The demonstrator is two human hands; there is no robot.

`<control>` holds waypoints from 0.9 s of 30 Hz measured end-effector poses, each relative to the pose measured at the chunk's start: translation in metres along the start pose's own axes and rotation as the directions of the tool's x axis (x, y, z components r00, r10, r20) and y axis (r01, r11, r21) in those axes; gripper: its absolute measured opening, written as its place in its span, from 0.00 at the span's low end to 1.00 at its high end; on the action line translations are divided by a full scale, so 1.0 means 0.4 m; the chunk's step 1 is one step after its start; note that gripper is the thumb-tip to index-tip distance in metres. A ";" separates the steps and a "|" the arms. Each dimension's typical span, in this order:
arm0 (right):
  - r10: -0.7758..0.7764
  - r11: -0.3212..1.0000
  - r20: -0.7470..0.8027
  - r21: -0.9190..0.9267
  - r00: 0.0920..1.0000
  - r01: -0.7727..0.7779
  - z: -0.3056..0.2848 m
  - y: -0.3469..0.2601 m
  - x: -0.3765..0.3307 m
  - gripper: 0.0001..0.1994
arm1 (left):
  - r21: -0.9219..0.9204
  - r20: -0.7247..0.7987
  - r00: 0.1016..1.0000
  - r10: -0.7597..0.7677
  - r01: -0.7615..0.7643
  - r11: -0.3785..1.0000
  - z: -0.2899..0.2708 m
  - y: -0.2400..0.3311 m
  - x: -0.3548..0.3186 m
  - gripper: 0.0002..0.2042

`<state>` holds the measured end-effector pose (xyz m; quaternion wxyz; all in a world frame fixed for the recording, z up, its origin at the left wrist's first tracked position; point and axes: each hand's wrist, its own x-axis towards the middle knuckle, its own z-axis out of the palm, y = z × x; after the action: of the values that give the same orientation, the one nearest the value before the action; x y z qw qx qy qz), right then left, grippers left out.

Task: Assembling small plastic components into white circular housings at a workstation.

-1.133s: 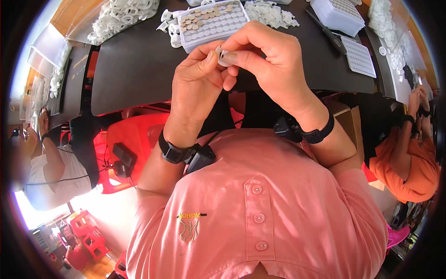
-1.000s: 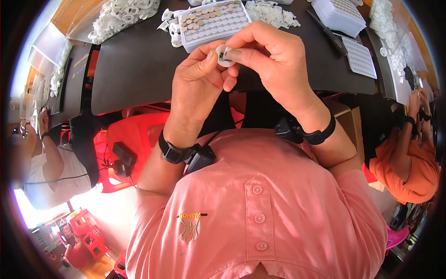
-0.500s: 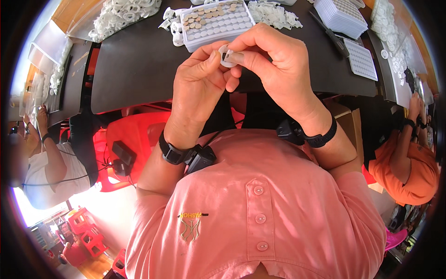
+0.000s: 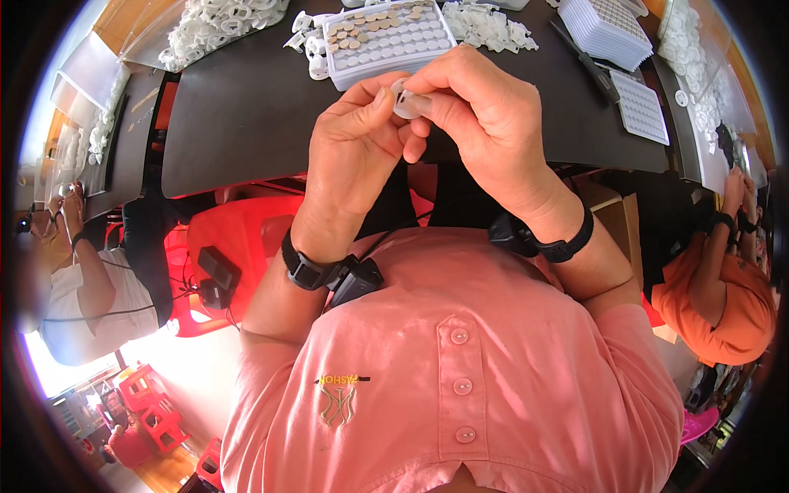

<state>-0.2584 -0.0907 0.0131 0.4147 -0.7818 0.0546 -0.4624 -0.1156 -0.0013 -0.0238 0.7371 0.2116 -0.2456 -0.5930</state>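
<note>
Above the table's near edge, my two hands meet around a small round white plastic part [image 4: 403, 102] with a dark slot in its middle. My left hand [image 4: 352, 144] pinches it from the left between thumb and fingers. From the right, the thumb and forefinger of my right hand [image 4: 489, 115] press on its face. Whether a smaller piece sits between those fingertips is hidden. Just beyond my hands stands a white tray [image 4: 393, 69] with rows of round white pieces, some topped by tan discs [image 4: 362, 34].
White plastic parts [image 4: 220, 33] heap at the far left of the dark table [image 4: 238, 119]; another pile [image 4: 486, 28] lies right of the tray. Stacked trays [image 4: 604, 34], a long dark tool [image 4: 585, 59] and a single tray [image 4: 641, 108] lie right. Co-workers sit on both sides.
The round part has turned slightly between my fingers, and my right fingertips have shifted a little on it. At the left, the co-worker's hands have moved.
</note>
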 end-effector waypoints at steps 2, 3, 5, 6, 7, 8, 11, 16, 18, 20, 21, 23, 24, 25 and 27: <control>0.019 1.000 0.017 -0.026 1.000 -0.018 -0.006 -0.006 0.002 0.04 | -0.004 0.000 1.000 -0.002 0.002 1.000 0.003 0.000 -0.001 0.14; 0.007 0.999 0.032 -0.043 0.999 -0.006 -0.008 -0.006 0.004 0.04 | -0.008 0.000 1.000 -0.004 0.004 1.000 0.003 0.001 -0.002 0.13; -0.003 0.998 0.045 -0.062 0.999 0.005 -0.008 -0.005 0.005 0.05 | -0.012 0.006 1.000 -0.003 0.004 1.000 0.001 0.000 -0.001 0.13; -0.011 0.998 0.036 -0.064 0.999 0.013 -0.006 -0.003 0.004 0.05 | -0.015 0.011 1.000 -0.002 0.002 1.000 0.000 0.000 -0.002 0.13; -0.019 0.998 0.028 -0.066 0.999 0.021 -0.004 -0.002 0.004 0.05 | -0.016 0.012 1.000 -0.001 0.001 1.000 0.002 -0.002 -0.002 0.13; -0.020 0.997 0.029 -0.068 0.999 0.022 -0.002 0.001 0.001 0.05 | 0.022 -0.001 1.000 0.019 -0.019 1.000 0.004 -0.004 -0.002 0.13; -0.064 0.985 -0.005 -0.161 0.998 0.062 -0.001 0.007 0.000 0.05 | 0.063 -0.010 0.999 0.043 -0.043 0.997 0.002 -0.008 -0.003 0.12; 0.124 0.992 0.037 -0.044 0.992 -0.122 -0.007 0.005 0.003 0.05 | 0.055 0.009 0.999 0.042 -0.042 0.998 -0.002 -0.009 -0.001 0.12; 0.282 0.951 0.088 0.107 0.955 -0.290 -0.013 -0.008 0.019 0.04 | 0.026 0.008 0.999 0.036 -0.036 0.999 -0.003 -0.008 -0.004 0.12; 0.421 0.861 0.156 0.242 0.893 -0.448 -0.026 -0.015 0.030 0.03 | 0.029 0.010 0.999 0.035 -0.035 0.999 0.003 -0.007 -0.006 0.11; 0.440 0.841 0.231 0.235 0.868 -0.488 -0.037 -0.009 0.037 0.02 | 0.031 0.011 0.999 0.034 -0.035 0.999 0.005 -0.007 -0.009 0.11; 0.458 0.820 0.297 0.222 0.838 -0.527 -0.056 0.003 0.053 0.03 | 0.045 0.007 1.000 0.023 -0.023 0.999 0.006 -0.004 -0.006 0.11; 0.466 0.802 0.352 0.218 0.812 -0.556 -0.064 0.007 0.060 0.03 | 0.059 0.001 1.000 0.014 -0.014 0.998 0.006 -0.003 -0.006 0.11; 0.470 0.784 0.411 0.213 0.781 -0.583 -0.067 0.010 0.065 0.04 | 0.060 0.002 1.000 0.016 -0.017 0.998 0.007 -0.003 -0.007 0.11; 0.469 0.784 0.415 0.212 0.780 -0.584 -0.067 0.012 0.071 0.05 | 0.081 -0.008 0.999 0.034 -0.033 0.996 0.007 -0.005 -0.007 0.10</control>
<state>-0.2615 -0.1231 0.0352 0.6559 -0.7210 0.1235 -0.1860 -0.1195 0.0011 -0.0231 0.7390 0.2396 -0.2696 -0.5690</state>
